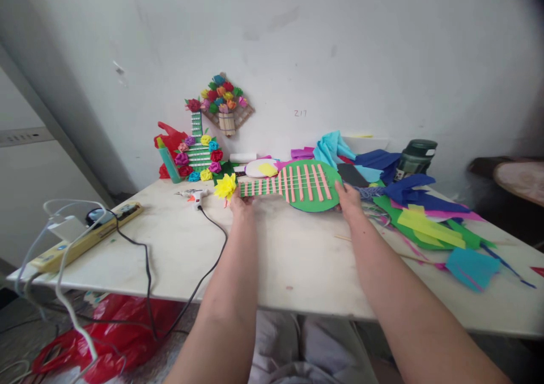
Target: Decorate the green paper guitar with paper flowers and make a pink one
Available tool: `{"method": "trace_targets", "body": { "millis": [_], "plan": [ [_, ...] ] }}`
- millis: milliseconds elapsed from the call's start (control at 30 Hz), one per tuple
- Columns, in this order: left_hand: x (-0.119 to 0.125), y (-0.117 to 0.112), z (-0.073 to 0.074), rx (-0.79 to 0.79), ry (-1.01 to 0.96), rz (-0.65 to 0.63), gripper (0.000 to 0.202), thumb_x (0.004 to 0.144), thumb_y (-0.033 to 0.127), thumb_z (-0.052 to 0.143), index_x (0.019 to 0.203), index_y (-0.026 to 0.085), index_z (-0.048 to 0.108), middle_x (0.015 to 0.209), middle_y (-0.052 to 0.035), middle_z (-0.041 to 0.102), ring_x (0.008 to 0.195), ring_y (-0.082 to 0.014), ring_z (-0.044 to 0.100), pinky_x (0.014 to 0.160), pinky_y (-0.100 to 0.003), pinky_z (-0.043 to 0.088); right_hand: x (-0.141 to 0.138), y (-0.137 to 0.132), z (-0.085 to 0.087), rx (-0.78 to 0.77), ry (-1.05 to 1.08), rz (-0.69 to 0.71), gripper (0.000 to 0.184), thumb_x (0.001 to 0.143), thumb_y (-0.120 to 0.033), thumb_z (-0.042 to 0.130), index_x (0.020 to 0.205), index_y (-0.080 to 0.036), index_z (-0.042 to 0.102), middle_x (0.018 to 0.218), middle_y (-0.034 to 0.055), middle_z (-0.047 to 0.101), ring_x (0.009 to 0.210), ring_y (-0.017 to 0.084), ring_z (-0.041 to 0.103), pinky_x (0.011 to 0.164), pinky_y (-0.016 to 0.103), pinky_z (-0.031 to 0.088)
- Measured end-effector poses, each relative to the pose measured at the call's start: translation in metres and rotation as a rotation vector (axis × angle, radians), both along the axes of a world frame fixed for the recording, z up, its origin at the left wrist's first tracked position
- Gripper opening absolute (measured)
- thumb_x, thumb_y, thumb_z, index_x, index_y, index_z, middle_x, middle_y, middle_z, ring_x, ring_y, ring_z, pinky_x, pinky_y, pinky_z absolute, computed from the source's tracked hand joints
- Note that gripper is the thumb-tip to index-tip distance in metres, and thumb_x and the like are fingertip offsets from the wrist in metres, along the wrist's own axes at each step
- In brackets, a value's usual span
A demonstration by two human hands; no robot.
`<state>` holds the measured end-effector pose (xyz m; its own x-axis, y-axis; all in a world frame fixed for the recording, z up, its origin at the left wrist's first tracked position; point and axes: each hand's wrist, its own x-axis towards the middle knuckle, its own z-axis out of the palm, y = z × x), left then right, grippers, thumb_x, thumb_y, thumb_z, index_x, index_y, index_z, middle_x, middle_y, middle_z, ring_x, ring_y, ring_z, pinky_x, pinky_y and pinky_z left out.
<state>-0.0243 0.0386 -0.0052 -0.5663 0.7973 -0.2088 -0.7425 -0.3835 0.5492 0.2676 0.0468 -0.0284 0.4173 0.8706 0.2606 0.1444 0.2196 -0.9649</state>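
A green paper lute with pink strips and thin strings lies crosswise between my hands, its neck to the left. On the tip of the neck sits a yellow paper flower. My left hand is closed around the neck end beside the flower. At the round end, my right hand grips the edge of the body. Left of the lute a glue gun rests on the table. Behind it stands a similar green lute edged with colourful paper roses.
A power strip with cables occupies the table's left side. Crepe paper scraps in several colours spread over the right, near a dark green flask. A flower basket craft leans against the wall. A red plastic bag lies below the table.
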Motion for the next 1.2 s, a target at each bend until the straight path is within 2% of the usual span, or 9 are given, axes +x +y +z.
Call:
{"method": "trace_targets", "body": {
  "millis": [300, 467, 600, 667, 733, 867, 1033, 1133, 1200],
  "plan": [
    [0.000, 0.002, -0.001, 0.108, -0.029, -0.003, 0.007, 0.077, 0.011, 0.054, 0.079, 0.015, 0.060, 0.072, -0.0013, 0.062, 0.060, -0.0093, 0.058, 0.056, -0.020, 0.046, 0.001, 0.001, -0.002, -0.028, -0.011, 0.002, 0.043, 0.072, -0.058, 0.056, 0.079, -0.015, 0.061, 0.047, -0.0044, 0.045, 0.033, 0.008, 0.037, 0.029, 0.021, 0.028],
    [0.001, 0.002, 0.001, 0.120, -0.028, -0.019, 0.008, 0.077, 0.010, 0.056, 0.080, 0.016, 0.061, 0.075, -0.0026, 0.064, 0.064, -0.0103, 0.061, 0.056, -0.019, 0.048, 0.004, 0.003, -0.002, -0.137, -0.155, -0.036, 0.047, 0.079, -0.058, 0.046, 0.084, -0.014, 0.063, 0.055, 0.0013, 0.053, 0.038, 0.012, 0.046, 0.038, 0.027, 0.040],
    [0.003, 0.003, 0.001, 0.102, -0.019, -0.007, 0.008, 0.076, 0.010, 0.060, 0.082, 0.016, 0.060, 0.080, -0.0034, 0.065, 0.067, -0.0108, 0.061, 0.056, -0.019, 0.049, 0.006, 0.004, 0.001, -0.201, -0.497, -0.140, 0.050, 0.087, -0.049, 0.035, 0.093, -0.010, 0.067, 0.080, 0.0149, 0.067, 0.074, 0.024, 0.063, 0.068, 0.036, 0.048],
    [0.004, 0.004, 0.000, 0.093, -0.010, 0.006, 0.008, 0.076, 0.010, 0.061, 0.082, 0.016, 0.060, 0.083, -0.0036, 0.065, 0.071, -0.0113, 0.062, 0.058, -0.020, 0.050, 0.005, 0.003, 0.003, -0.223, -0.646, -0.178, 0.050, 0.088, -0.045, 0.034, 0.102, -0.010, 0.066, 0.096, 0.0184, 0.067, 0.095, 0.028, 0.061, 0.083, 0.038, 0.045],
    [0.005, 0.005, -0.001, 0.078, 0.011, 0.011, 0.005, 0.077, 0.012, 0.061, 0.081, 0.016, 0.060, 0.085, -0.0043, 0.065, 0.076, -0.0124, 0.062, 0.059, -0.020, 0.050, 0.003, -0.001, 0.006, -0.276, -0.721, -0.207, 0.051, 0.089, -0.045, 0.033, 0.115, -0.011, 0.061, 0.106, 0.0195, 0.065, 0.105, 0.029, 0.057, 0.089, 0.039, 0.041],
    [0.006, 0.006, -0.003, 0.080, 0.043, 0.000, 0.004, 0.077, 0.014, 0.062, 0.080, 0.016, 0.061, 0.087, -0.0052, 0.065, 0.081, -0.0142, 0.063, 0.060, -0.021, 0.050, -0.002, -0.009, 0.012, -0.355, -0.775, -0.234, 0.055, 0.088, -0.045, 0.035, 0.126, -0.011, 0.053, 0.110, 0.0212, 0.063, 0.106, 0.030, 0.057, 0.089, 0.041, 0.041],
    [0.007, 0.007, -0.006, 0.128, 0.041, 0.013, 0.022, 0.070, 0.005, 0.064, 0.088, 0.018, 0.061, 0.085, -0.0018, 0.065, 0.076, -0.0124, 0.063, 0.061, -0.021, 0.051, -0.008, -0.018, 0.018, -0.374, -0.805, -0.290, 0.051, 0.086, -0.043, 0.038, 0.120, -0.009, 0.057, 0.107, 0.0228, 0.061, 0.100, 0.032, 0.057, 0.083, 0.044, 0.042],
    [0.007, 0.007, -0.007, 0.100, 0.030, 0.021, 0.023, 0.071, 0.007, 0.063, 0.091, 0.018, 0.061, 0.083, -0.0019, 0.065, 0.076, -0.0126, 0.063, 0.062, -0.021, 0.050, -0.013, -0.023, 0.023, -0.293, -0.852, -0.403, 0.044, 0.085, -0.040, 0.041, 0.111, -0.011, 0.062, 0.113, 0.0208, 0.057, 0.100, 0.030, 0.055, 0.078, 0.041, 0.042],
    [0.008, 0.008, -0.007, 0.087, 0.018, 0.023, 0.022, 0.073, 0.009, 0.063, 0.092, 0.018, 0.061, 0.082, -0.0021, 0.065, 0.076, -0.0126, 0.063, 0.062, -0.022, 0.050, -0.020, -0.025, 0.027, -0.170, -0.875, -0.410, 0.039, 0.085, -0.037, 0.042, 0.105, -0.014, 0.065, 0.109, 0.0170, 0.059, 0.098, 0.027, 0.055, 0.076, 0.036, 0.041]
  ]
}}
